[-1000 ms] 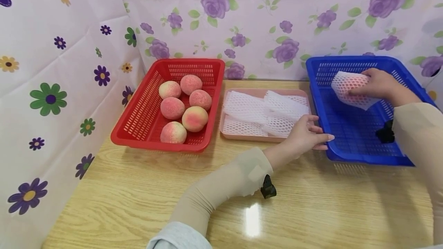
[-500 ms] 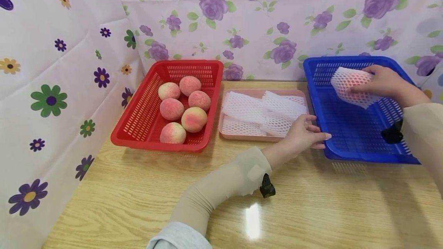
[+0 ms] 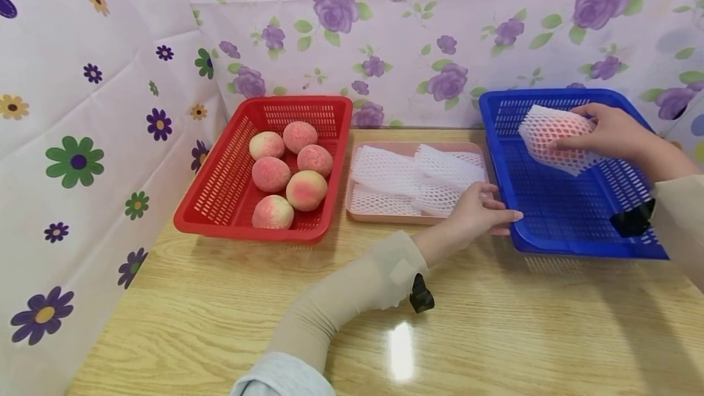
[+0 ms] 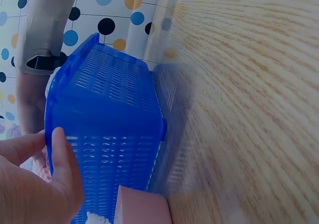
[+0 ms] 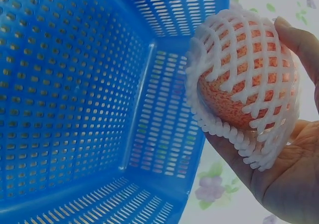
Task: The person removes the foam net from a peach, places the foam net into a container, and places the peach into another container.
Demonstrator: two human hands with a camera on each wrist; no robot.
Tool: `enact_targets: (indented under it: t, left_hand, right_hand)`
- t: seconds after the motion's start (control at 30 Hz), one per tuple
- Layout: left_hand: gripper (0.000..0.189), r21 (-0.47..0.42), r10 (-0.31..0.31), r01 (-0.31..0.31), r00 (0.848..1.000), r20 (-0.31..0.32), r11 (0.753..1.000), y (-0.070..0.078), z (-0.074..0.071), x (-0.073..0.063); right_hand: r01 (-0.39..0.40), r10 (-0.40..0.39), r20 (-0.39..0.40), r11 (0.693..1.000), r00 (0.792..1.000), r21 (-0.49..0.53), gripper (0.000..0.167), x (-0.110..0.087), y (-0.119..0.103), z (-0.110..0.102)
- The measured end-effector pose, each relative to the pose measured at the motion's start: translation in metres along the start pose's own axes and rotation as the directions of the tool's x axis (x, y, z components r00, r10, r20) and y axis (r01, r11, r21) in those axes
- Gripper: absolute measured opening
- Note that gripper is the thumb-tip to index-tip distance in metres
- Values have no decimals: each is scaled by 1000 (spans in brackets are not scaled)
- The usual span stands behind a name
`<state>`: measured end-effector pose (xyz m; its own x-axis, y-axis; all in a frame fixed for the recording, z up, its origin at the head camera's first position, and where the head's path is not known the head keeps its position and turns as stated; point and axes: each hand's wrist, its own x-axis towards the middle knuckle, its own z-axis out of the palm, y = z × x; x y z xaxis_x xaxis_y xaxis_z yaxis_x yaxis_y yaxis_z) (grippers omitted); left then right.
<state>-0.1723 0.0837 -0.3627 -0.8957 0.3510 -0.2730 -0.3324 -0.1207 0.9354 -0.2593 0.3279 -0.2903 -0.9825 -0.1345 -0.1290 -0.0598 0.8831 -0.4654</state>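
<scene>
In the head view, my right hand (image 3: 613,133) holds a peach in a white foam net sleeve (image 3: 550,139) over the blue basket (image 3: 588,249). The right wrist view shows thumb and fingers around the net; the reddish peach (image 5: 227,102) shows through its mesh and at its open end. My left hand (image 3: 475,212) grips the near part of the basket's left rim, with the thumb over the edge. In the left wrist view, thumb and finger pinch the blue rim (image 4: 48,109). Part of the left fingers is hidden behind the rim.
A pink tray (image 3: 393,219) with several flat white foam nets (image 3: 385,167) sits between the baskets. The red basket (image 3: 247,231) at left holds several peaches (image 3: 306,190). A flowered cloth (image 3: 418,29) stands behind the wooden table (image 3: 220,322).
My right forearm has swung a little outward to the right while the hand keeps holding the netted peach above the basket. The left hand stays on the rim. The view has shifted slightly.
</scene>
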Motion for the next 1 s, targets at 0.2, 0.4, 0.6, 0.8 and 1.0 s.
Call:
enact_targets:
  t: [0.2, 0.4, 0.6, 0.8, 1.0]
  left_hand:
    - [62, 130, 67, -66, 998, -6, 989, 2, -7, -3]
    - [66, 272, 151, -145, 989, -1, 951, 8, -18, -5]
    - [69, 418, 283, -251, 959, -14, 873, 20, -26, -10]
    - [76, 616, 463, -387, 885, 41, 686, 31, -34, -18]
    - [80, 657, 555, -479, 825, 109, 582, 37, -42, -22]
  right_hand:
    - [24, -23, -26, 999, 999, 43, 84, -9, -5, 3]
    - [31, -30, -29, 998, 999, 55, 80, -18, -12, 4]
    - [30, -29, -21, 998, 999, 63, 80, -27, -20, 5]
    - [35, -32, -30, 994, 999, 106, 79, -37, -27, 10]
    - [79, -78, -12, 988, 997, 136, 72, -47, -41, 16]
